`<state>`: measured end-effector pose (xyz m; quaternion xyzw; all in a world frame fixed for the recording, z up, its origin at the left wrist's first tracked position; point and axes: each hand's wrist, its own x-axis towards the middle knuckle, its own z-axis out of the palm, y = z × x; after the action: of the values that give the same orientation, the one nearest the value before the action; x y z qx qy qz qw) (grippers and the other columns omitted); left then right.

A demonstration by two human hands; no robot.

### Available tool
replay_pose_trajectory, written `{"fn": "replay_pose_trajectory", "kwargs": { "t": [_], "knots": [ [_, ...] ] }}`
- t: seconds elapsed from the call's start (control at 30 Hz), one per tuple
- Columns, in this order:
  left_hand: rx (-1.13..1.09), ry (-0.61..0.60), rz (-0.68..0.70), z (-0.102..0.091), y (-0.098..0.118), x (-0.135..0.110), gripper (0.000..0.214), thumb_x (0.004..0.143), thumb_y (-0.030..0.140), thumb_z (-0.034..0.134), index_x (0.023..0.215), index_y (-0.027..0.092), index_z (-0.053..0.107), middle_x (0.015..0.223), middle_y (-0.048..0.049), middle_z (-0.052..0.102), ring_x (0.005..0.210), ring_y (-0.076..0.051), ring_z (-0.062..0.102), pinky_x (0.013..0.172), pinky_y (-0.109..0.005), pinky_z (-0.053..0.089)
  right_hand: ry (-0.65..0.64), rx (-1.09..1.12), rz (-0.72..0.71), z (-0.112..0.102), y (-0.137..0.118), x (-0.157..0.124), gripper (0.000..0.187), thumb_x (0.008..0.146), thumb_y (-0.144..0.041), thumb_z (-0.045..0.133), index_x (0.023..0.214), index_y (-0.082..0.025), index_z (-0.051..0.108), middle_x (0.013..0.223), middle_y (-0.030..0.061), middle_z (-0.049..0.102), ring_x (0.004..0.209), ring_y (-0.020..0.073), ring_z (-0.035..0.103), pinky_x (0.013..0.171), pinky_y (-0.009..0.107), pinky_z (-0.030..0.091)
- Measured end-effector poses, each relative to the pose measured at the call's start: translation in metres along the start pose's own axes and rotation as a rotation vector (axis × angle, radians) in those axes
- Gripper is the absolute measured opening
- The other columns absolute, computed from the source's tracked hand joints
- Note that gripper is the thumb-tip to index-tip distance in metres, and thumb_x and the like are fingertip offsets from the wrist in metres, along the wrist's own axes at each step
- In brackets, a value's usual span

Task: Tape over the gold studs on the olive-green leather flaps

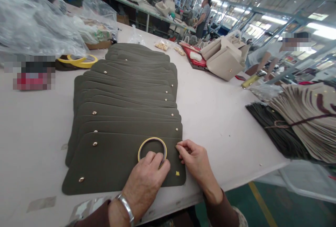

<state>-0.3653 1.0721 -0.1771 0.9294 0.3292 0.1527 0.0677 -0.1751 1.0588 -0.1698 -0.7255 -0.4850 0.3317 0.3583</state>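
My left hand (147, 176) is closed around the lower part of a thin roll of yellow tape (139, 148), over the nearest dark olive panel (112, 164). My right hand (195, 158) is pinched at that panel's right edge; whatever lies between thumb and forefinger is too small to make out. A small piece of yellow tape (177, 173) sticks to the panel below the right fingertips. Gold-coloured metal studs (81, 179) show near the panel's left end. Behind it, several similar panels (126, 97) lie overlapped in a long row, many with studs.
Yellow tape rolls (86, 62) and clear plastic bags (39, 23) lie back left. Beige handbags (227, 55) stand at the back. Tied stacks of beige pieces (309, 118) and dark pieces (278, 132) sit at the right edge. Other people work farther off.
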Motion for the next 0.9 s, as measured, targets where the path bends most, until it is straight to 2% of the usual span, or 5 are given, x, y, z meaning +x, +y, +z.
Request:
{"fn": "replay_pose_trajectory", "kwargs": {
  "t": [0.1,0.2,0.37,0.7,0.9],
  "knots": [
    [-0.017,-0.004,-0.014,0.001,0.0,0.001,0.013,0.085,0.01,0.06,0.094,0.02,0.059,0.092,-0.0034,0.061,0.08,-0.021,0.053,0.069,-0.034,0.053,0.024,0.027,0.086,-0.004,0.003,0.0,0.028,0.08,-0.039,0.067,0.098,-0.018,0.063,0.053,-0.0046,0.06,0.044,0.0136,0.058,0.04,0.02,0.047],
    [-0.024,-0.003,-0.017,0.0,0.001,0.001,0.014,0.085,0.009,0.059,0.094,0.02,0.06,0.092,-0.0035,0.061,0.08,-0.021,0.053,0.069,-0.034,0.053,0.033,0.168,0.134,-0.007,0.01,-0.006,0.03,0.08,-0.045,0.068,0.089,-0.018,0.06,0.057,-0.0021,0.063,0.047,0.0145,0.06,0.043,0.022,0.05],
    [-0.017,-0.011,-0.015,-0.002,0.001,0.001,0.017,0.085,0.007,0.058,0.096,0.02,0.06,0.094,-0.0037,0.061,0.082,-0.021,0.054,0.07,-0.034,0.054,0.057,0.015,-0.051,-0.005,0.01,-0.018,0.022,0.086,-0.038,0.062,0.082,-0.018,0.07,0.066,0.0025,0.067,0.061,0.0156,0.063,0.056,0.024,0.049],
    [-0.026,-0.009,-0.026,-0.002,0.001,0.001,0.015,0.087,0.007,0.054,0.092,0.02,0.06,0.092,-0.0035,0.062,0.082,-0.021,0.054,0.072,-0.034,0.053,0.106,-0.25,-0.217,0.004,-0.008,-0.003,0.017,0.087,-0.026,0.056,0.08,-0.019,0.069,0.059,-0.0019,0.061,0.054,0.0133,0.055,0.053,0.022,0.04],
    [-0.135,0.265,0.039,-0.004,-0.005,-0.006,0.023,0.092,0.007,0.042,0.101,0.018,0.059,0.091,-0.004,0.068,0.075,-0.019,0.06,0.066,-0.032,0.053,-0.087,-0.315,-0.25,-0.013,-0.016,-0.016,0.017,0.085,-0.019,0.057,0.072,-0.02,0.068,0.063,-0.0018,0.065,0.058,0.0138,0.058,0.058,0.023,0.041]
  ]
}}
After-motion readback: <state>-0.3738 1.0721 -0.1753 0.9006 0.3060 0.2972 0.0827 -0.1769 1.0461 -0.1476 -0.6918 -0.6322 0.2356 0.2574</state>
